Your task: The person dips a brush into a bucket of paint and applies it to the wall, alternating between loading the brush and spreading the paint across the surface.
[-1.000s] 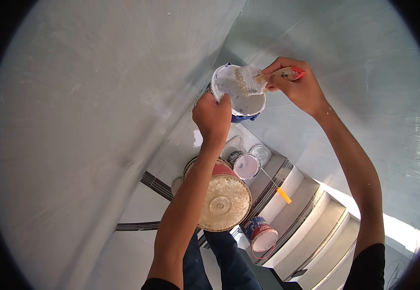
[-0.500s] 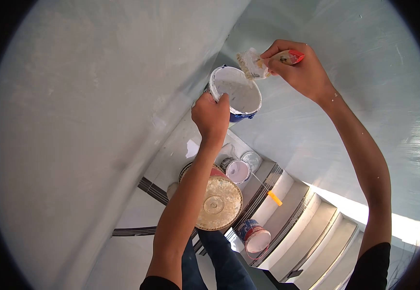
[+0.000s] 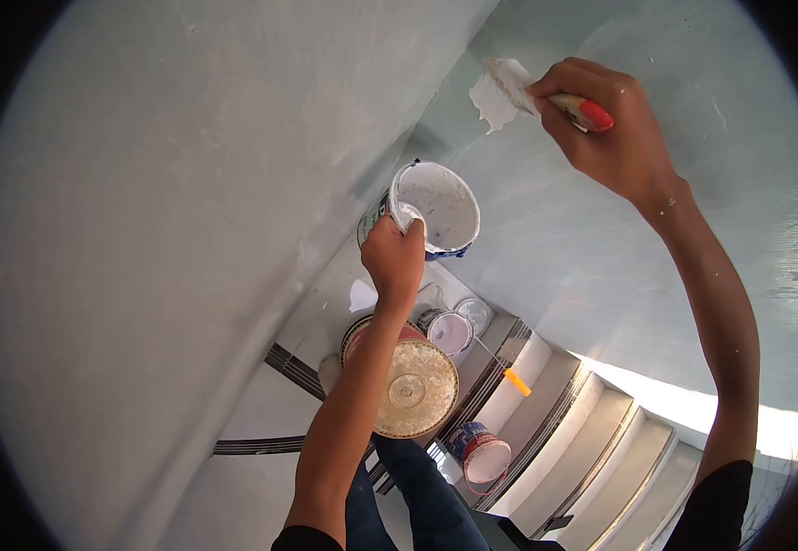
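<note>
My right hand (image 3: 596, 124) is closed round the handle of a paintbrush (image 3: 571, 108) with a red end. Its bristles press against the grey-green wall (image 3: 656, 239), beside a wet white paint patch (image 3: 491, 101) with drips along its lower edge. In my left hand (image 3: 393, 257) is the rim of a paint bucket (image 3: 454, 246), the thumb hooked over the inside. The bucket is tilted toward me, its inner wall smeared with white, and it hangs below and left of the brush.
Below stands an upturned large bucket (image 3: 417, 386) with a crusted top, near my legs. Beside it are a small paint can (image 3: 448, 332), a lid (image 3: 474, 315) and an orange-handled roller (image 3: 516, 382). A red-and-blue bucket (image 3: 484, 456) sits on stairs (image 3: 564, 450) descending to the right.
The brush has moved from over the bucket's rim up to the wall, where a white patch now shows. My left hand and the bucket have dropped lower and slightly left.
</note>
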`<state>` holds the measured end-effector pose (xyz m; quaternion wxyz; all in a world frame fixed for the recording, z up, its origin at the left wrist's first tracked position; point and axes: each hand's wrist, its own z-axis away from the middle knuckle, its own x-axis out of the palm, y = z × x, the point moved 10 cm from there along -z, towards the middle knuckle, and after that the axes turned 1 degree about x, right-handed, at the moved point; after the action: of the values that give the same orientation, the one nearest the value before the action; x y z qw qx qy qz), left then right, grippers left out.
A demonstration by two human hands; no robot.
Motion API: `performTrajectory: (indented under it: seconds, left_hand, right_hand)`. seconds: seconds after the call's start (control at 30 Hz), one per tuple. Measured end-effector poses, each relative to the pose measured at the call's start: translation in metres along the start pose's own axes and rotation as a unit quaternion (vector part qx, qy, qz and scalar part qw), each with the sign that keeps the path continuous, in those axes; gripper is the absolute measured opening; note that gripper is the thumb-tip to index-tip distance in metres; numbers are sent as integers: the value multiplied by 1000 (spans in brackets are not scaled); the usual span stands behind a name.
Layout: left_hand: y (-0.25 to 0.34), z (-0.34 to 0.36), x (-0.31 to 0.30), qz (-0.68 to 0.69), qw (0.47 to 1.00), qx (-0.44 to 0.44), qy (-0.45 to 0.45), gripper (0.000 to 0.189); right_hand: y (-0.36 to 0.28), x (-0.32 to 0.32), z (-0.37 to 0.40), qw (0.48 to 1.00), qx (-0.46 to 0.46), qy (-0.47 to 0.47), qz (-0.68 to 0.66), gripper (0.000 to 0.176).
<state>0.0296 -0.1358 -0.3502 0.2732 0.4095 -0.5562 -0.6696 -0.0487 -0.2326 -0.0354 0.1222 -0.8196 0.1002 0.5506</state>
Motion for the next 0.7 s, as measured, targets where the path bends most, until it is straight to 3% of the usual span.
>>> performTrajectory:
  seconds: [0.1,0.17,0.3,0.43,0.6,0.7]
  left_hand:
    - [-25,28,-27,-30,999,-8,3,29]
    - [-38,48,-49,-49,999,-8,2,30]
    - [-69,95,-96,-62,996,-38,-50,24]
    - [-84,146,-150,-119,990,-33,-62,25]
    - [-80,209,-218,-131,989,-53,-51,26]
    - [-84,237,-250,-142,984,-96,-36,23]
  right_hand:
    - [20,78,22,995,41,-69,-65,8]
    - [42,131,32,996,23,-78,-28,9]
    - [63,142,20,992,72,-105,-14,8]
    - [44,60,-10,996,20,-87,14,6]
    - [-20,-100,-62,995,-47,-19,82,7]
    - [-52,-182,-86,988,1,30,151,7]
